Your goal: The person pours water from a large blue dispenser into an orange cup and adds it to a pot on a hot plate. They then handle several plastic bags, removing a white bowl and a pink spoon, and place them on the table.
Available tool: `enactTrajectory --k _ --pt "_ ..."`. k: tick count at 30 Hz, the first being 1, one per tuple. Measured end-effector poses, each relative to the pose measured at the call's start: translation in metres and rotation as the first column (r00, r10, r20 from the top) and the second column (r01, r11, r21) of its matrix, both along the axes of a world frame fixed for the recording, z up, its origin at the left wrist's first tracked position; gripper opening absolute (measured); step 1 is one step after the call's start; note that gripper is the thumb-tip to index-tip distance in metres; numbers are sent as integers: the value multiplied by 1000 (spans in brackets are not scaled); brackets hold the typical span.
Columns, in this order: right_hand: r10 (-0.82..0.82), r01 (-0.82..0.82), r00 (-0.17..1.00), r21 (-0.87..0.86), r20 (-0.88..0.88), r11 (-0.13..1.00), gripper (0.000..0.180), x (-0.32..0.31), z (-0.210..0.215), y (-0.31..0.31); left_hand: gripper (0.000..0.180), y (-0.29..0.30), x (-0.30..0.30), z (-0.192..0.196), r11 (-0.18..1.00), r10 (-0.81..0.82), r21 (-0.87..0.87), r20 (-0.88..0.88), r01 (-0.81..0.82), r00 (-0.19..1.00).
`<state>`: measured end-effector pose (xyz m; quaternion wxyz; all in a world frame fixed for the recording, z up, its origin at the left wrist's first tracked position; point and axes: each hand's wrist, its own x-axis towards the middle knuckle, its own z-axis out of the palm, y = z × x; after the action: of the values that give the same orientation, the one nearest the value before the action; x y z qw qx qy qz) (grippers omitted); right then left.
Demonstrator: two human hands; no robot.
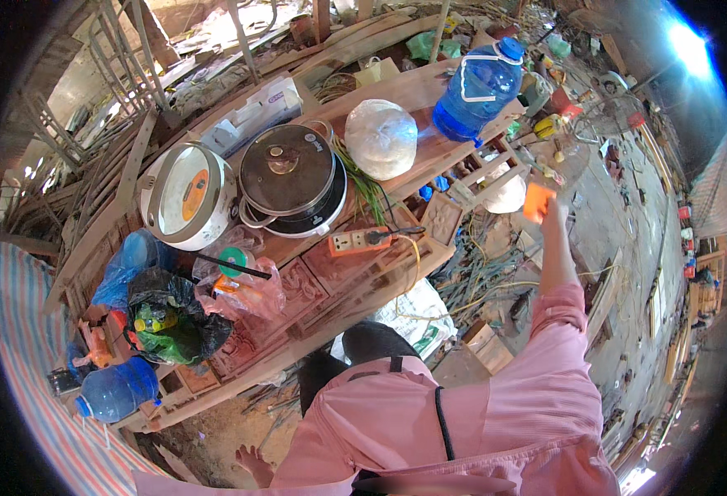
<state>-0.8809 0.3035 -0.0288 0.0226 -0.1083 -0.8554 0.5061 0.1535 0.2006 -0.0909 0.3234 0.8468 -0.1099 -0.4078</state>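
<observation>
My right hand is stretched out past the right end of the carved wooden bench, closed around a small flat orange object whose kind I cannot make out. Below it is a white plastic bag. Low in front of my body, my left hand hangs with its fingers apart and nothing in it. On the bench sit a rice cooker, a black pot with a glass lid, a knotted white bag and a blue water jug. An orange power strip lies nearer me.
Plastic bags crowd the bench's left part, beside a second blue jug. A white carton stands behind the pot. Cables and wood scraps litter the floor at right. A striped tarp hangs at far left.
</observation>
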Motion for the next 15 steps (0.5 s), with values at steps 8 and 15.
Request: enactTrajectory --k 8,15 --pt "666 7 575 818 -474 576 20 -40 97 -77 47 -9 -25 26 998 59 11 2 -59 998" --pt "925 302 296 942 -239 147 23 -61 211 -215 44 -19 -73 17 990 -126 -59 60 129 990"
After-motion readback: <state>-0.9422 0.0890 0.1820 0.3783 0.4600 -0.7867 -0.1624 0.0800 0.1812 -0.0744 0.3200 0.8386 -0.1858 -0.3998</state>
